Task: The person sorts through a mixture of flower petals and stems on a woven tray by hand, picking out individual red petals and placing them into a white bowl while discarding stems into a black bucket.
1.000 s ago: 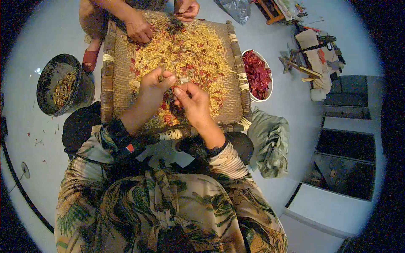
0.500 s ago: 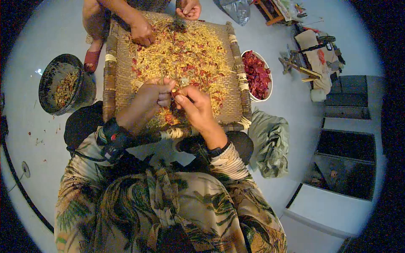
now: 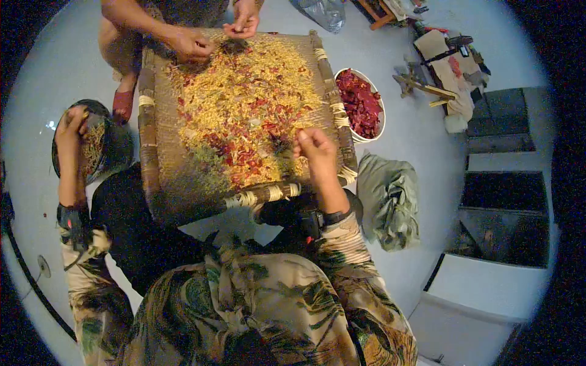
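Red chilli pieces and yellow seeds (image 3: 244,97) are spread over a rectangular woven cane tray (image 3: 160,155)

The left hand (image 3: 72,119) is held over the round black bucket (image 3: 120,145) just left of the tray, its grip not discernible; the right hand (image 3: 314,145) is curled closed above the tray's near right corner; another person's hand (image 3: 186,44) is rested at the far edge.

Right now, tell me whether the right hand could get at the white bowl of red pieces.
Probably yes. The right hand is near the right edge of the woven tray, and the bowl sits open just past it. Only the tray's bound rim lies between them.
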Demonstrator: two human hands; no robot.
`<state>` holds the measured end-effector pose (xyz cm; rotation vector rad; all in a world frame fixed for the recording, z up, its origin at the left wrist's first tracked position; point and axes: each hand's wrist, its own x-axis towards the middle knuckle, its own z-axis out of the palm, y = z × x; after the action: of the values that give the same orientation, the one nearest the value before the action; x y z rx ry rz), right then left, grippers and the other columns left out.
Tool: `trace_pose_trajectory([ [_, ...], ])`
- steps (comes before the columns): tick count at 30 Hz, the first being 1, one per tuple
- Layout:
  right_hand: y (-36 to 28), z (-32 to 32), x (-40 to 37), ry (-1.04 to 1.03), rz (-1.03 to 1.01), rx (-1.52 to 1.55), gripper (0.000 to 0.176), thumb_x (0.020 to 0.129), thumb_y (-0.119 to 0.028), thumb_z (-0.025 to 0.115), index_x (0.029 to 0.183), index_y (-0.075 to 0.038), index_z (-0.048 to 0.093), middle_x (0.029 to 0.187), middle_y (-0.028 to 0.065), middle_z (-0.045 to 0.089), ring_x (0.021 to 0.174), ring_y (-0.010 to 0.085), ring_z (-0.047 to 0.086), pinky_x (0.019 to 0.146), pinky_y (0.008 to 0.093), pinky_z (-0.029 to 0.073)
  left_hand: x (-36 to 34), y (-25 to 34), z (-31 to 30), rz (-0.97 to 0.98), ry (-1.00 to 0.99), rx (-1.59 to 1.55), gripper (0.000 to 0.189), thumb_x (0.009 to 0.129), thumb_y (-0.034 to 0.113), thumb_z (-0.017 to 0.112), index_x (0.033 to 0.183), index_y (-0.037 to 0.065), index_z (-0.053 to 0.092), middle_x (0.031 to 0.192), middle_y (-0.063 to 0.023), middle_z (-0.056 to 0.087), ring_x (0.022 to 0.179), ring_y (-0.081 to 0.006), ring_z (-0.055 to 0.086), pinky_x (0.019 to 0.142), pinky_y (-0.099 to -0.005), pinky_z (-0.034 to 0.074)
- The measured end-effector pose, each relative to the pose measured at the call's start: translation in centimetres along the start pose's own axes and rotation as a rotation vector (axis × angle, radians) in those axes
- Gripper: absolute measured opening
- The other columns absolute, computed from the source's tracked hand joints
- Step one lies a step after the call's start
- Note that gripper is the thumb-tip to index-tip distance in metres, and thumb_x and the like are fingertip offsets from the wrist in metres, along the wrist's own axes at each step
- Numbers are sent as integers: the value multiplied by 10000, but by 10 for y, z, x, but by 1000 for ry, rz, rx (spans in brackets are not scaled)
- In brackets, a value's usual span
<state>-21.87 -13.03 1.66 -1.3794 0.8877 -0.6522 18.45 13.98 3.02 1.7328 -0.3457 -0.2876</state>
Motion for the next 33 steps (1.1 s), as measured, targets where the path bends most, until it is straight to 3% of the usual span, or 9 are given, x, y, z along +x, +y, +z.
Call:
trace_pose_trajectory([
  [5,-9,-43,14,220,4,-4,151,858,-180,564,866,-31,581,694,17,552,543,89,502,529,226,457,106,-188,-120,89,3,290,426,852,285,529,1156,-13,504,1067,-138,582,982,-215,539,851,-322,412],
  [6,-12,-48,16,252,-15,36,164,862,-186,559,875,-24,583,695,18,552,557,90,507,526,226,462,114,-193,-129,40,47,895,462,832,283,531,1158,-42,491,1098,-162,564,1029,-276,521,905,-353,383],
  [11,-13,-103,41,369,-69,37,128,859,-168,560,870,-41,568,722,13,561,613,85,531,540,219,463,133,-243,-172,75,-134,791,398,812,192,528,1132,-44,507,1105,-150,561,1023,-271,515,921,-325,367],
  [16,-19,-174,88,509,-107,83,127,866,-151,532,887,-31,571,728,28,574,613,112,555,543,237,474,105,-176,-128,143,-165,475,323,807,89,527,1103,-40,527,1086,-124,570,1004,-218,523,913,-291,370],
  [19,-6,-224,118,619,-79,-242,201,875,-176,513,942,1,580,788,58,600,663,134,576,598,242,472,58,-81,-52,216,-238,338,280,807,38,518,1077,-28,545,1058,-97,577,986,-185,526,901,-270,375],
  [24,30,-261,153,620,-499,-1028,254,820,-159,539,1047,-56,587,993,159,611,901,268,591,807,331,448,-43,34,68,279,-359,227,225,798,2,531,1020,7,567,1003,-53,581,954,-146,526,884,-259,379],
  [26,20,-248,154,405,-459,-1198,289,794,-166,559,1057,-48,577,1076,191,552,994,307,534,855,382,417,-80,73,108,283,-425,276,192,784,-23,543,973,10,565,986,-44,579,944,-145,525,883,-261,373],
  [30,29,-235,164,219,-625,-1550,380,754,-262,602,1114,-151,554,1227,202,447,1085,394,449,891,451,389,-101,70,157,311,-506,237,149,794,28,548,940,7,572,965,-56,581,945,-144,516,870,-268,377],
  [33,27,-237,165,206,-374,-1703,429,818,-281,538,1229,-187,456,1288,218,386,1146,374,407,927,436,370,-97,43,178,262,-542,239,131,793,20,550,919,5,583,936,-65,597,901,-148,534,829,-260,396],
])
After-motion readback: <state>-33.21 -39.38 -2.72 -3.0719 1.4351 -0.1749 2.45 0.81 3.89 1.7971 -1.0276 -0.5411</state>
